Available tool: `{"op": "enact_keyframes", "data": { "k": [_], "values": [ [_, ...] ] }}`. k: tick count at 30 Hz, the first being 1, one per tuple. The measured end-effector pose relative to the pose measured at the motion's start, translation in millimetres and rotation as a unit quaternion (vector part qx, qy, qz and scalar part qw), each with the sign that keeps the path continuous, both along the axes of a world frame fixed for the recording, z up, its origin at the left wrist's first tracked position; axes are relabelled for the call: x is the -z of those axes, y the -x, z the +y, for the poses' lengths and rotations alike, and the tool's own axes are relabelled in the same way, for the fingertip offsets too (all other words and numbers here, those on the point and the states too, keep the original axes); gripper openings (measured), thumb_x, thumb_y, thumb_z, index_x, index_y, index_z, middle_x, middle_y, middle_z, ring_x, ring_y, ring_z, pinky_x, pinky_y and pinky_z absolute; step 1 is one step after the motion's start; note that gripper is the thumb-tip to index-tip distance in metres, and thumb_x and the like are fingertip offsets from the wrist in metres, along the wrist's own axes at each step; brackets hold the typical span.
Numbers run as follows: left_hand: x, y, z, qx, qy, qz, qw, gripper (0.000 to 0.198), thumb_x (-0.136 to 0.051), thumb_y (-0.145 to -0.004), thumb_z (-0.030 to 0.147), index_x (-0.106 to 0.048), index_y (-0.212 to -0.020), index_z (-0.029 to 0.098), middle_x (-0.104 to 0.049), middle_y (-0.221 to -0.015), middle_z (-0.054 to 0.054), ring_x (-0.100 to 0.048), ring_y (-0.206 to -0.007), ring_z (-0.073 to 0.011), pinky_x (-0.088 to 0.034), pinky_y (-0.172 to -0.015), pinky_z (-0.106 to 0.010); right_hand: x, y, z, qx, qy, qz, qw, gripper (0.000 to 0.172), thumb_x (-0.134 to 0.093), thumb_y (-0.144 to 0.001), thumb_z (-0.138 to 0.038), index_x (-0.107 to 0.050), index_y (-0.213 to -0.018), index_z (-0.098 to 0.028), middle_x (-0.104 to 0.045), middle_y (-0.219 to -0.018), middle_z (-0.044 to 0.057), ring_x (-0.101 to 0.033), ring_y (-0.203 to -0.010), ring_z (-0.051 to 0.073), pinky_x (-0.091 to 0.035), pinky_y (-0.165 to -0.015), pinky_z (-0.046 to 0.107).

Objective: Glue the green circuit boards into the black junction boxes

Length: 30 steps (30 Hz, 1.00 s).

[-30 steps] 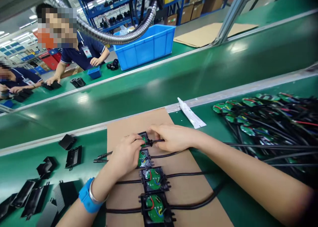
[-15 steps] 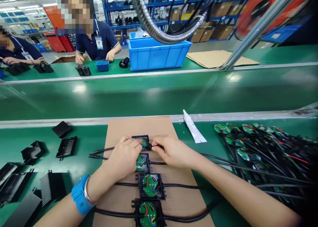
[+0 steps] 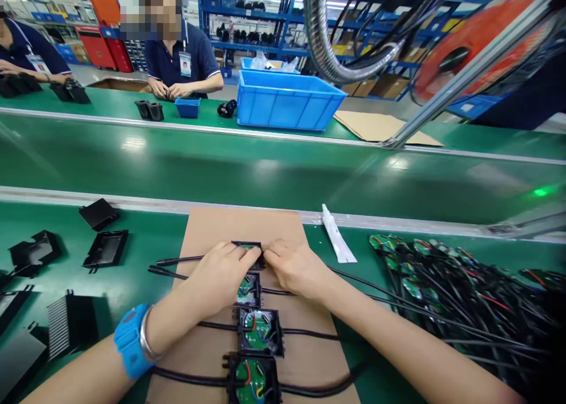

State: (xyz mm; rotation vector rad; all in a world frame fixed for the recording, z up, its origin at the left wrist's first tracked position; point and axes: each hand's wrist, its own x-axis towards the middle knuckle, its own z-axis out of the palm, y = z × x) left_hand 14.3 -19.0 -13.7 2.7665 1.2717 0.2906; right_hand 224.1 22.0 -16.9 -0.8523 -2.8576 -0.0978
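Note:
My left hand (image 3: 225,277), with a blue band and a metal bangle at its wrist, is closed over the left side of the farthest black plastic case (image 3: 247,244); its fingers press at the case and the board inside. At that case's right end my right hand (image 3: 296,268) pinches the black cable, its fingertips hiding the grip. Nearer to me, more open cases (image 3: 260,332) stand in a column. Each holds a green circuit board (image 3: 250,377) with coloured wires, and black cables leave on both sides. The column lies on a cardboard sheet (image 3: 207,227).
A white tube (image 3: 338,236) lies right of the cardboard. Several boards with cables (image 3: 469,298) are heaped at the right. Loose black case parts (image 3: 106,249) lie at the left. Across the green bench, a co-worker (image 3: 186,62) stands near a large blue bin (image 3: 289,100).
My view has turned slightly. My right hand's fingers have closed in nearer the far case's right end, and my left fingers cover more of its board. The co-worker's hands have come together.

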Motion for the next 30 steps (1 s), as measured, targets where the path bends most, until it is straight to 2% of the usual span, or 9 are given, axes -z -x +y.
{"op": "enact_keyframes", "data": {
  "k": [4, 7, 10, 13, 16, 20, 24, 27, 30],
  "values": [
    [0.5, -4, 2, 0.011, -0.021, 0.031, 0.999, 0.033, -0.046, -0.086, 0.006, -0.060, -0.115, 0.010, -0.065, -0.101, -0.010, -0.059, -0.089, -0.0248, -0.047, -0.081, -0.039, 5.1, 4, -7, -0.018, -0.047, -0.038, 0.998, 0.022, -0.040, -0.087, -0.005, -0.061, -0.084, -0.013, -0.062, -0.082, 0.010, -0.050, -0.070, 0.019, -0.034, -0.055, 0.030],
    [-0.4, -5, 2, -0.001, -0.010, 0.040, 0.999, 0.034, -0.047, -0.085, 0.005, -0.062, -0.115, 0.012, -0.065, -0.102, -0.009, -0.060, -0.090, -0.0251, -0.047, -0.079, -0.039, 8.5, 2, -10, -0.001, -0.050, -0.006, 0.999, 0.023, -0.040, -0.087, -0.006, -0.062, -0.086, -0.012, -0.062, -0.083, 0.011, -0.050, -0.073, 0.020, -0.038, -0.061, 0.032],
    [0.2, -3, 1, -0.010, -0.003, 0.027, 1.000, 0.041, -0.048, -0.083, 0.004, -0.058, -0.122, 0.014, -0.065, -0.109, -0.009, -0.059, -0.096, -0.0240, -0.046, -0.084, -0.038, 11.5, -3, -10, 0.048, 0.003, 0.099, 0.994, 0.024, -0.042, -0.089, -0.011, -0.065, -0.089, -0.013, -0.060, -0.086, 0.010, -0.049, -0.078, 0.020, -0.041, -0.070, 0.034],
    [1.3, 0, 1, -0.011, -0.007, 0.023, 1.000, 0.048, -0.048, -0.082, 0.002, -0.055, -0.126, 0.018, -0.063, -0.113, -0.007, -0.058, -0.098, -0.0229, -0.046, -0.087, -0.038, 14.6, -5, -6, 0.086, 0.083, 0.218, 0.969, 0.021, -0.046, -0.089, -0.015, -0.067, -0.090, -0.014, -0.060, -0.083, 0.008, -0.050, -0.081, 0.019, -0.042, -0.075, 0.034],
    [-0.2, -1, 1, -0.006, -0.015, 0.049, 0.999, 0.049, -0.047, -0.081, 0.000, -0.055, -0.125, 0.020, -0.063, -0.113, -0.007, -0.058, -0.097, -0.0239, -0.046, -0.084, -0.039, 17.5, -3, -3, 0.087, 0.144, 0.288, 0.943, 0.017, -0.048, -0.087, -0.013, -0.065, -0.090, -0.015, -0.061, -0.081, 0.007, -0.052, -0.081, 0.019, -0.044, -0.076, 0.034],
    [-5.3, -10, 2, 0.001, -0.011, 0.088, 0.996, 0.045, -0.044, -0.082, 0.001, -0.058, -0.121, 0.016, -0.063, -0.104, -0.009, -0.058, -0.091, -0.0256, -0.047, -0.079, -0.040, 20.1, 1, -1, 0.045, 0.135, 0.270, 0.952, 0.020, -0.042, -0.087, -0.009, -0.059, -0.078, -0.015, -0.057, -0.076, 0.007, -0.046, -0.075, 0.019, -0.042, -0.070, 0.032],
    [-7.5, -15, 1, -0.009, 0.018, 0.039, 0.999, 0.041, -0.043, -0.081, 0.001, -0.061, -0.116, 0.014, -0.064, -0.101, -0.011, -0.058, -0.092, -0.0265, -0.046, -0.080, -0.042, 21.3, 0, 3, 0.008, 0.108, 0.234, 0.966, 0.029, -0.036, -0.089, -0.008, -0.061, -0.075, -0.014, -0.055, -0.073, 0.008, -0.042, -0.072, 0.018, -0.040, -0.066, 0.031],
    [-11.0, -7, 4, -0.026, 0.028, -0.008, 0.999, 0.045, -0.045, -0.079, -0.001, -0.063, -0.116, 0.019, -0.063, -0.110, -0.009, -0.057, -0.101, -0.0242, -0.046, -0.087, -0.040, 17.5, -5, 5, 0.005, 0.107, 0.236, 0.966, 0.025, -0.041, -0.090, -0.011, -0.064, -0.078, -0.014, -0.057, -0.073, 0.007, -0.046, -0.073, 0.018, -0.042, -0.069, 0.030],
    [-19.5, 12, 8, -0.079, 0.018, -0.049, 0.995, 0.041, -0.043, -0.083, 0.001, -0.063, -0.116, 0.017, -0.061, -0.117, -0.009, -0.056, -0.108, -0.0213, -0.045, -0.094, -0.036, 6.0, -7, 3, 0.018, 0.100, 0.245, 0.964, 0.020, -0.047, -0.089, -0.013, -0.067, -0.086, -0.014, -0.061, -0.077, 0.006, -0.051, -0.077, 0.017, -0.043, -0.076, 0.031]
  ]
}}
